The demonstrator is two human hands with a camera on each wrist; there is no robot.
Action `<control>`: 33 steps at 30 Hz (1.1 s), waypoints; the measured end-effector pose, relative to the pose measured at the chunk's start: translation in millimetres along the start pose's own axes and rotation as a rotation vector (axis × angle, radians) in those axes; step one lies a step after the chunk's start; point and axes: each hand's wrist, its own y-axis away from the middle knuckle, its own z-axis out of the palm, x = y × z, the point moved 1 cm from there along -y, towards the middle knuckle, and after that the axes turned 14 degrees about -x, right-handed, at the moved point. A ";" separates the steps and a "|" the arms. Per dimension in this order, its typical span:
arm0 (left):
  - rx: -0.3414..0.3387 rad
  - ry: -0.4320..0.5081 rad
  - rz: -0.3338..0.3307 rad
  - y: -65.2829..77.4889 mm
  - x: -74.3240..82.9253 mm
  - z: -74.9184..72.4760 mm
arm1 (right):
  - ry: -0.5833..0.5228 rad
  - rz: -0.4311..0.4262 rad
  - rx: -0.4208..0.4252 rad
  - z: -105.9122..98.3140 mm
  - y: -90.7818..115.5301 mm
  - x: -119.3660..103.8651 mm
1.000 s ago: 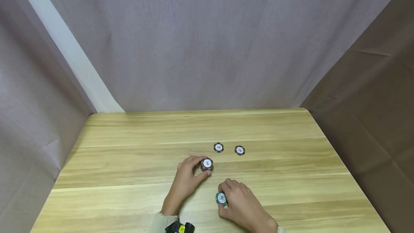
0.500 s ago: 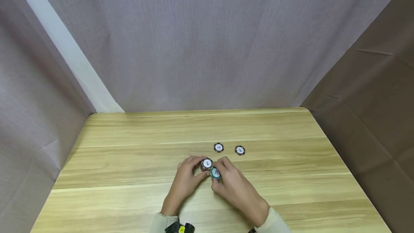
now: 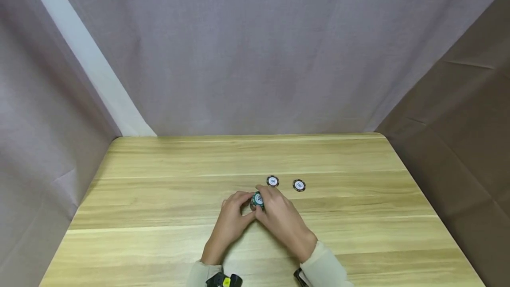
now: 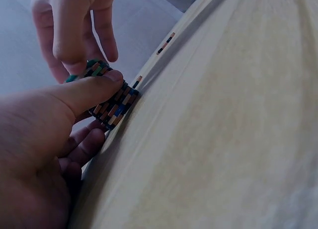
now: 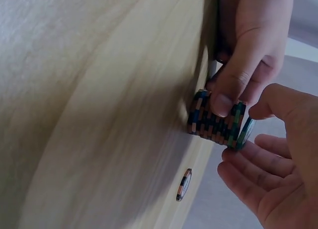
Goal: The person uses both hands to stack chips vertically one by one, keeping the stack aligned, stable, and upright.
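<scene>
A stack of dark poker chips with orange edge marks stands on the wooden table, with green chips at its top. My left hand grips the side of this stack between thumb and fingers. Above it my right hand pinches a green poker chip by its edge. In the right wrist view that green chip tilts slightly against the stack's top. From the left wrist view, my left thumb lies across the stack, and my right hand hides part of the green top.
Two loose black chips marked 100 lie flat behind the hands, one close to my right fingers and the other farther right. Grey cloth hangs behind the table, with more cloth on both sides.
My right hand has carried the green chip up and left from the near side of the table onto the top of the stack. The left hand keeps its grip on the stack.
</scene>
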 end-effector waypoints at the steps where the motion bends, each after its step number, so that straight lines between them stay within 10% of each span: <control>1: 0.001 -0.001 0.001 -0.2 0.4 0.3 | -0.001 0.001 -0.005 0.5 0.0 0.2; 23: -0.021 0.033 -0.020 4.2 -4.7 -1.3 | -0.054 0.043 0.023 -21.6 -4.2 24.5; 33: -0.018 0.046 -0.021 3.3 -2.3 2.0 | -0.112 0.302 -0.056 -17.5 6.8 85.3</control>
